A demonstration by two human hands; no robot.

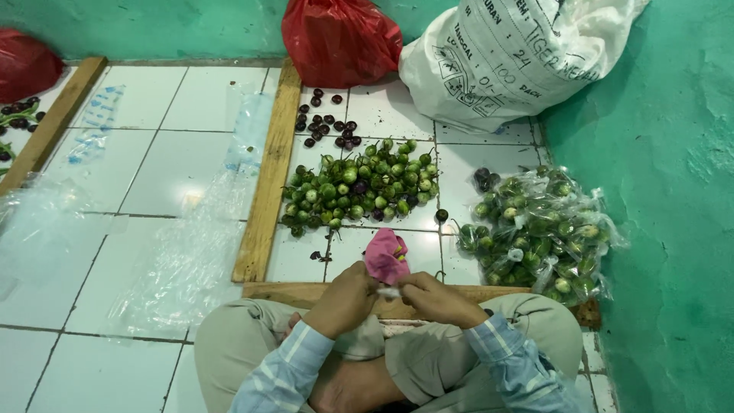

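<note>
I sit cross-legged on a white tiled floor. My left hand (348,294) and my right hand (434,297) meet just above my knees, both pinching a small whitish thing (388,291) between the fingertips; what it is I cannot tell. A pink cloth (384,255) rises right behind the fingers, touching them. Beyond it lies a heap of small round green eggplants (359,187), with a few dark purple ones (327,122) farther back.
Clear bags filled with green eggplants (544,233) lie at the right. Wooden strips (267,176) frame the heap. Empty clear plastic bags (183,260) spread at the left. A red bag (340,34) and a white sack (505,53) lean on the green wall.
</note>
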